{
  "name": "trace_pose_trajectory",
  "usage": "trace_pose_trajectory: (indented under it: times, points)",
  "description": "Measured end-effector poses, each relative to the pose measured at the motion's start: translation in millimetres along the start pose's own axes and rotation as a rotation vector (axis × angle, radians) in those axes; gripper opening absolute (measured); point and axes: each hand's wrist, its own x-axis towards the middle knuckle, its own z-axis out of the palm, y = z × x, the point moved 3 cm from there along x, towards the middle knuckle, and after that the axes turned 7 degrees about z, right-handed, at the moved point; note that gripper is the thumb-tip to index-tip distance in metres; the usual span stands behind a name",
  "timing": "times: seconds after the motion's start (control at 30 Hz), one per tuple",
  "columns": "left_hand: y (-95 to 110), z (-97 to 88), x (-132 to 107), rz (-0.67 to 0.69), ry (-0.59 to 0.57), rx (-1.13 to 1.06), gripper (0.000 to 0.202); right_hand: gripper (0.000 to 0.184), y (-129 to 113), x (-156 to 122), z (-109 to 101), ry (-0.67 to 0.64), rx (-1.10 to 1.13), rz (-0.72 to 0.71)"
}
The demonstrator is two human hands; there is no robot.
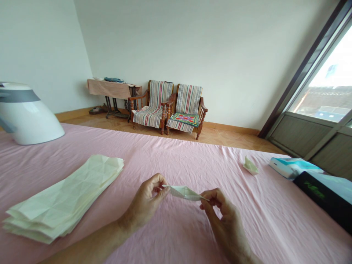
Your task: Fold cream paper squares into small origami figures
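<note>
A small folded piece of pale green paper is stretched between my two hands, above the pink cloth. Its left tip is pinched by the thumb and fingers of my left hand. At the opposite tip, my right hand pinches it in the same way. The paper is narrow and pointed at both ends, with creased layers in its middle. To the left lies a stack of creased pale green paper sheets. A folded paper piece with upright points rests on the cloth at the right.
The pink cloth covers the surface before me. A white and grey jug stands at the far left. At the right edge are a blue and white pack and a black box. Two wooden armchairs stand beyond.
</note>
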Motion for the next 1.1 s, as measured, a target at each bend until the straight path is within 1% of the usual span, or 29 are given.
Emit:
trace_pose_trajectory:
  times: [0.13, 0.3, 0.4, 0.53, 0.63, 0.77, 0.83, 0.93, 1.1]
  points:
    - [3, 0.6, -1, -0.013, 0.007, -0.049, 0.022, 0.013, 5, 1, -1, 0.004, 0.073, 0.017]
    - [7, 2.3, -3, -0.023, 0.0, -0.067, 0.022, 0.016, 3, 0, -1, -0.02, 0.144, 0.082]
    - [7, 3.7, -4, -0.055, -0.014, -0.095, 0.021, 0.019, 4, 1, 0, -0.048, 0.219, 0.139]
    - [5, 7.7, -8, -0.12, -0.055, -0.076, 0.019, 0.022, 16, 1, 4, -0.134, 0.265, 0.266]
    - [4, 10.2, -13, -0.132, -0.093, 0.108, 0.014, 0.018, 26, -2, 7, -0.119, 0.167, 0.345]
    - [5, 12.5, -17, -0.059, -0.145, 0.472, 0.012, 0.013, 28, -6, 10, -0.062, -0.121, 0.33]
    - [5, 13.7, -17, -0.033, -0.166, 0.581, 0.012, 0.012, 26, -6, 11, -0.054, -0.293, 0.321]
    - [5, 15.0, -14, -0.036, -0.19, 0.64, 0.012, 0.011, 23, -6, 12, -0.041, -0.479, 0.291]
    - [2, 14.7, -10, -0.019, -0.189, 0.634, 0.015, 0.009, 19, -5, 10, -0.029, -0.617, 0.185]
